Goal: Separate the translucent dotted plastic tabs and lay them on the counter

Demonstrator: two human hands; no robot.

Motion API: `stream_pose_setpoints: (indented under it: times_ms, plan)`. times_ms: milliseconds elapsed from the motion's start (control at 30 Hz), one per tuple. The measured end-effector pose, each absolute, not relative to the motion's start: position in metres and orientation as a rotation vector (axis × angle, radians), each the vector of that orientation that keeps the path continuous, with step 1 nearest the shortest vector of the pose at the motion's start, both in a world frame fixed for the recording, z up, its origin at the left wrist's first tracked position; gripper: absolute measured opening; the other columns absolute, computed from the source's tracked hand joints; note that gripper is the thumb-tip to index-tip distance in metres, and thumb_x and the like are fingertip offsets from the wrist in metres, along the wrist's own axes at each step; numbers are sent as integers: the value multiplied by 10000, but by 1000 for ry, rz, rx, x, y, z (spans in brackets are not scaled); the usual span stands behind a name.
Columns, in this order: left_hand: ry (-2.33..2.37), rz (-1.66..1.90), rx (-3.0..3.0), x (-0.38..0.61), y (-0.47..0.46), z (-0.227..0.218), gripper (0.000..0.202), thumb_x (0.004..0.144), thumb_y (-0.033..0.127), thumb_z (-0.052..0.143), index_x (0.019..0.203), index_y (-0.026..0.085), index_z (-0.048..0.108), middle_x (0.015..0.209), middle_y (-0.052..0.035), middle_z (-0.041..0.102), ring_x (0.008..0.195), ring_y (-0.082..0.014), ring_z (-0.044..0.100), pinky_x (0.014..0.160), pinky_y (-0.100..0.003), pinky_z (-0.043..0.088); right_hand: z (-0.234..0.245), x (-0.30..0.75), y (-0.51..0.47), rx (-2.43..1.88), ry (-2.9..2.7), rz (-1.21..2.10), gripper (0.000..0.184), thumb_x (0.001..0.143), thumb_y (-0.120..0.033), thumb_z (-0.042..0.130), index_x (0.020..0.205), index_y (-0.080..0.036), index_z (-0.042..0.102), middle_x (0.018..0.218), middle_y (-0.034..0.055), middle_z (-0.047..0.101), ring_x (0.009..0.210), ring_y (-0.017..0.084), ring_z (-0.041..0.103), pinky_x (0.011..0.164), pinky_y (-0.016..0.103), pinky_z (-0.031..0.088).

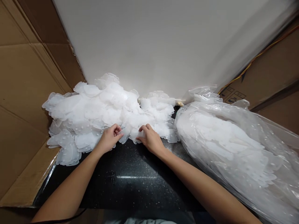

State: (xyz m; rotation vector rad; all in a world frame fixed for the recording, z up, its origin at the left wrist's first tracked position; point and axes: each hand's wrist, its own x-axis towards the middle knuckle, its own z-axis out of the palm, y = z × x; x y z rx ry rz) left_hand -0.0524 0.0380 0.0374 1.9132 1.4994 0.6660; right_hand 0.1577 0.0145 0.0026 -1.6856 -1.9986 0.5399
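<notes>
A heap of thin, translucent white plastic pieces [105, 105], some with small bumps, lies on a black speckled tabletop [130, 193]. At the front edge of the heap, my left hand [109, 137] is closed, thumb and forefinger pinching one thin white sheet [123, 133]. Just right of it, my right hand [151, 139] curls its thumb and fingers about another white piece [136, 134] low in the heap. The two hands are a short way apart. The far edges of both pieces blend into the pile.
On the right, a large clear plastic bag [189, 141] holds many similar white pieces. Cardboard [23, 102] walls the left side, and a pale grey panel [149, 46] rises behind the heap. Brown boxes [268, 74] and a yellow-red cable [251, 62] are at the back right.
</notes>
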Motion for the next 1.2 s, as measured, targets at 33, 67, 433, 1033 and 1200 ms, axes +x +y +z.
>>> stream_pose_setpoints:
  times_ms: [33,67,433,1033,1200]
  plan:
    - [1445,615,1901,-55,38,42,148,743,313,614,759,212,507,673,41,506,605,-134,483,578,-246,383,3,160,15,-1629,-1952,578,208,813,-258,659,982,-213,547,1085,54,545,741,179,582,653,291,413]
    - [1387,562,1881,-58,37,47,165,740,331,618,754,211,505,660,46,501,595,-130,483,567,-240,389,4,163,15,-1562,-1902,629,164,794,-230,655,910,-213,540,1037,39,545,746,172,566,657,282,410]
    - [1037,193,1617,-44,24,39,322,775,462,665,917,174,678,813,-33,660,744,-173,575,681,-270,432,5,211,-11,-1290,-1259,1789,284,624,-350,750,726,-175,551,566,-76,465,457,52,312,440,208,230]
    - [1044,145,1596,-42,28,40,483,881,600,499,1002,209,757,630,11,535,572,-122,495,589,-219,390,9,232,-11,-1302,-1407,1892,272,869,-355,512,885,-145,685,380,-83,400,320,71,300,341,206,210]
    - [1083,180,1519,-42,28,38,638,857,700,438,1002,176,771,602,-2,534,566,-132,484,565,-229,375,10,232,-12,-1336,-1369,1907,354,896,-446,481,875,-146,668,390,-70,418,321,80,315,350,215,229]
